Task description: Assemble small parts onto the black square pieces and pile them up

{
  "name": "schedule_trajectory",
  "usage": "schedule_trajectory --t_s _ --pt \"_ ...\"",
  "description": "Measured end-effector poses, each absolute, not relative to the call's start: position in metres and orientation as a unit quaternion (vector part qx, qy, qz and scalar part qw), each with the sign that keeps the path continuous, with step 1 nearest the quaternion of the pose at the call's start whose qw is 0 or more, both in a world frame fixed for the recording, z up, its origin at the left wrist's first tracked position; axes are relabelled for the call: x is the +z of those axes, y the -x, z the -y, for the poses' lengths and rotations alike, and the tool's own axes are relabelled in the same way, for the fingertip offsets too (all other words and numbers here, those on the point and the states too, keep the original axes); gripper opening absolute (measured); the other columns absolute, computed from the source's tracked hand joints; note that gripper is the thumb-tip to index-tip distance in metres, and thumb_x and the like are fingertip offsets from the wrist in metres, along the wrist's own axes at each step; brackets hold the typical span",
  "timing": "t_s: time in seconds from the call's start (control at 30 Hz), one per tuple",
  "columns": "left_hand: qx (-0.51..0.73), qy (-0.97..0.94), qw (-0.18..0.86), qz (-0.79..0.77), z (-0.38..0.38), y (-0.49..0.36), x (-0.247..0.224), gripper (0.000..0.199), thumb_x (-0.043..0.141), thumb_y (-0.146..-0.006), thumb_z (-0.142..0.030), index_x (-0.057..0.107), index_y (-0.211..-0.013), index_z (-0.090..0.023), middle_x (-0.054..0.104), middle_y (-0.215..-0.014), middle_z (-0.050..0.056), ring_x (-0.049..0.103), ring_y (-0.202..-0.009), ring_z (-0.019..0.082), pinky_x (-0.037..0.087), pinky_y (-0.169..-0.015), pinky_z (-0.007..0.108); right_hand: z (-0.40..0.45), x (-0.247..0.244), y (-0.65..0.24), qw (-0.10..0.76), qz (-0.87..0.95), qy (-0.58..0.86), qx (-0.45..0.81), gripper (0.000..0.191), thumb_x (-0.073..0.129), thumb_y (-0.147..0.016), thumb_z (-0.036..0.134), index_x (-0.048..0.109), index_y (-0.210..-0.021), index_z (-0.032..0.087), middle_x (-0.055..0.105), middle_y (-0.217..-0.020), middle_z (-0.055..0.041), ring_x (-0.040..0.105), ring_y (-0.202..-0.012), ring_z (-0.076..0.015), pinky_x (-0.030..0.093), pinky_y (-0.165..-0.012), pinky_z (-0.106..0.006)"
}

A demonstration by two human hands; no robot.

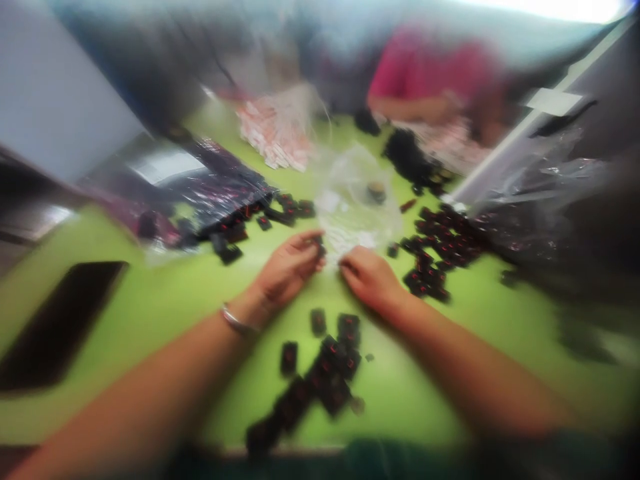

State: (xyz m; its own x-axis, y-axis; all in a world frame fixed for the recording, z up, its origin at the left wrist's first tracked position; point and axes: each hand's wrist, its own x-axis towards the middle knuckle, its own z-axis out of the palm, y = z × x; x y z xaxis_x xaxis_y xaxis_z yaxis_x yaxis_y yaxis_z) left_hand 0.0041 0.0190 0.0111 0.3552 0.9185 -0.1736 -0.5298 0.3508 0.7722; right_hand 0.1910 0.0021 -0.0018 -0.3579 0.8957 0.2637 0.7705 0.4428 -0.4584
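Observation:
My left hand (295,267), with a silver bangle at its wrist, pinches a small black piece (319,247) between thumb and fingers. Just right of it, my right hand (370,277) has its fingers closed beside small white pieces (350,240); blur hides what they hold, if anything. A clear plastic bag (353,180) lies beyond both hands. Nearer my body, several black pieces with red marks (330,367) are spread in a loose group. Another cluster of black pieces (440,243) is to the right of my right hand.
A dark flat rectangular object (63,323) lies at left on the green table (165,333). Plastic-wrapped dark goods (200,183) stand back left, more plastic (565,180) at right. Pinkish-white strips (277,130) are at the back. A person in pink (430,73) sits across.

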Motion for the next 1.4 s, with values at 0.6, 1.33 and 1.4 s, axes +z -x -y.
schedule_trajectory --t_s 0.6,1.33,1.4 --pt "0.47 -0.319 0.757 -0.322 -0.019 -0.003 0.009 0.038 0.075 -0.07 -0.016 0.063 -0.106 -0.014 0.065 -0.079 0.003 0.059 -0.063 0.009 0.045 -0.059 0.021 0.001 -0.001 -0.192 0.215 0.83 0.501 0.115 0.007 0.054 -0.086 0.019 0.06 -0.083 0.017 0.06 -0.083 -0.0054 0.053 -0.077 -0.0169 0.039 -0.067 -0.028" --pt "0.366 -0.365 0.814 -0.263 -0.011 -0.006 0.006 0.037 0.073 -0.075 -0.018 0.067 -0.111 -0.015 0.064 -0.081 0.005 0.057 -0.065 0.009 0.045 -0.062 0.022 0.013 0.024 -0.18 0.456 0.657 0.475 0.367 0.01 0.057 -0.085 0.023 0.063 -0.081 0.017 0.064 -0.081 -0.0022 0.058 -0.075 -0.0136 0.047 -0.072 -0.028" --pt "0.356 -0.37 0.817 -0.262 -0.011 -0.007 0.006 0.037 0.073 -0.075 -0.018 0.067 -0.112 -0.015 0.064 -0.08 0.005 0.057 -0.064 0.009 0.045 -0.062 0.021 0.013 0.024 -0.179 0.456 0.653 0.476 0.373 0.01 0.058 -0.085 0.024 0.064 -0.08 0.017 0.065 -0.081 -0.0024 0.059 -0.077 -0.0143 0.047 -0.074 -0.03"
